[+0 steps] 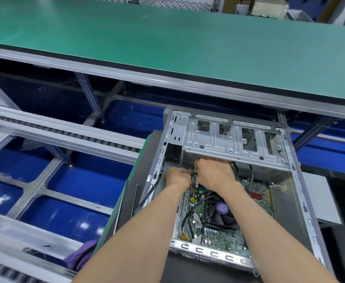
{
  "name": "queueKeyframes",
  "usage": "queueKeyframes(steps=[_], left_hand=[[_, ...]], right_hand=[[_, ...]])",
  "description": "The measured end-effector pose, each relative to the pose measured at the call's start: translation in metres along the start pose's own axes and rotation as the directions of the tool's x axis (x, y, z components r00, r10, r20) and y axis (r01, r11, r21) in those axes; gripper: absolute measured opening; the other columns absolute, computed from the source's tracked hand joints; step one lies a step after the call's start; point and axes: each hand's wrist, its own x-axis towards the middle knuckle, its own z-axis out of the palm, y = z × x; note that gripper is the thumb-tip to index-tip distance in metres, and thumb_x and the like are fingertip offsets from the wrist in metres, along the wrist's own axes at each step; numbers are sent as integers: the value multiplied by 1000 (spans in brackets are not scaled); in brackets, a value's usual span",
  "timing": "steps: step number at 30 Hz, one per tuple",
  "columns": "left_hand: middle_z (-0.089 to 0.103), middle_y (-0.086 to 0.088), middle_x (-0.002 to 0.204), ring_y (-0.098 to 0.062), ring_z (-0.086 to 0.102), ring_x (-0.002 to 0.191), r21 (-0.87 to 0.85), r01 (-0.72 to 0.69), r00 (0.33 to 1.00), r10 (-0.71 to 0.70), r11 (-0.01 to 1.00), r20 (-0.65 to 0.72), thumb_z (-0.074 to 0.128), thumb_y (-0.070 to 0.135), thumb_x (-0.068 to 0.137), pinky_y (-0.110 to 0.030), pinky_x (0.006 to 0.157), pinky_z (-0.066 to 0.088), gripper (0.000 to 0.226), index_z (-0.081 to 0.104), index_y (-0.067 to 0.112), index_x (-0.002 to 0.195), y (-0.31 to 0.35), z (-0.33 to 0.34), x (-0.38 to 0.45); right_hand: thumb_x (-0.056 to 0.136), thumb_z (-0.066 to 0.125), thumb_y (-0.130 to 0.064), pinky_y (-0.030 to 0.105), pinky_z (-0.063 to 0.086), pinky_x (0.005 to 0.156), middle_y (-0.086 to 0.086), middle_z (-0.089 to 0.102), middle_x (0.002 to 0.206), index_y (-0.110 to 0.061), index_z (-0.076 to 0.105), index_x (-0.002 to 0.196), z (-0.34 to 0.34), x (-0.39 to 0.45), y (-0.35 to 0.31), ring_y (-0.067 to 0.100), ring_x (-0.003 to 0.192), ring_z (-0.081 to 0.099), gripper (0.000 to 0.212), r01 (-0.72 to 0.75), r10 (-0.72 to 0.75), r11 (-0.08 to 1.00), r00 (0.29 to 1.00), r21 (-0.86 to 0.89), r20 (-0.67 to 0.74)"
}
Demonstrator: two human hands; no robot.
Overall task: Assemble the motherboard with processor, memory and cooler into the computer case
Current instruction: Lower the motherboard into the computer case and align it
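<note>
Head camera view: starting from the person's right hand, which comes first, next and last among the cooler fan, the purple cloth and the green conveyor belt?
From the right hand:
1. Cooler fan, just below the hand, inside the case.
2. Purple cloth, lower left, outside the case.
3. Green conveyor belt, across the top; its near edge rivals the cloth, its expanse lies farther.

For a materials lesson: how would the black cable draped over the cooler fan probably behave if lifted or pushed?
The black cable would likely be floppy, since it sags in loose curves across the motherboard. It looks thin, so probably light. Pushed, it should bend aside rather than roll, though its ends seem tethered near the fan.
</note>
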Motion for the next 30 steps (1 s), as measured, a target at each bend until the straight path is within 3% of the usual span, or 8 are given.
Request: queueKeyframes(steps=[7, 10, 15, 19, 26, 30], left_hand=[[70, -13, 120, -23, 66, 105, 4, 0, 1000, 0, 1000, 9, 49, -20, 86, -31, 96, 54, 44, 75, 8, 109, 0, 0, 1], [71, -13, 118, -21, 65, 99, 2, 0, 1000, 0, 1000, -2, 50, -19, 86, -29, 94, 55, 44, 75, 9, 108, -1, 0, 0], [70, -14, 120, -22, 65, 102, -8, 5, 1000, -5, 1000, 2, 49, -19, 86, -32, 96, 55, 44, 76, 9, 107, -1, 1, 0], [70, -13, 120, -23, 65, 106, -10, 14, 1000, -14, 1000, -7, 49, -18, 87, -33, 99, 53, 43, 75, 9, 107, 0, 0, 0], [70, -12, 121, -15, 60, 91, 0, 25, 1000, -25, 1000, 15, 48, -20, 88, -24, 85, 54, 45, 75, 9, 109, 2, -1, -3], [70, -11, 119, -17, 60, 92, -6, 33, 999, -33, 999, 7, 49, -18, 89, -27, 88, 55, 42, 75, 8, 107, 3, 0, -4]], right_hand=[[96, 50, -17, 34, 43, 56, -2, 56, 79, -19, 59, 104, -3, 0, -3, 31, 72, 61, 12, 22, -22, 1000, 1000, -19, 13], [95, 51, -16, 33, 41, 54, -3, 50, 73, -20, 53, 96, -3, 0, -3, 30, 68, 55, 4, 33, -32, 999, 999, -37, 15], [93, 53, -17, 32, 38, 52, -7, 40, 64, -21, 44, 89, -2, 0, -3, 29, 65, 52, 11, 17, -16, 999, 1000, -36, 19], [93, 52, -17, 33, 39, 53, -4, 51, 72, -21, 45, 91, -1, 0, -3, 30, 66, 54, 8, 5, -4, 1000, 1000, -26, 20], [95, 51, -16, 31, 36, 50, -3, 54, 74, -20, 47, 91, -2, -2, -4, 28, 65, 55, 8, 10, -9, 999, 1000, -36, 20], [96, 52, -16, 32, 37, 53, 1, 63, 83, -19, 57, 99, -2, -2, -5, 30, 72, 61, 6, 18, -17, 999, 1000, -46, 9]])
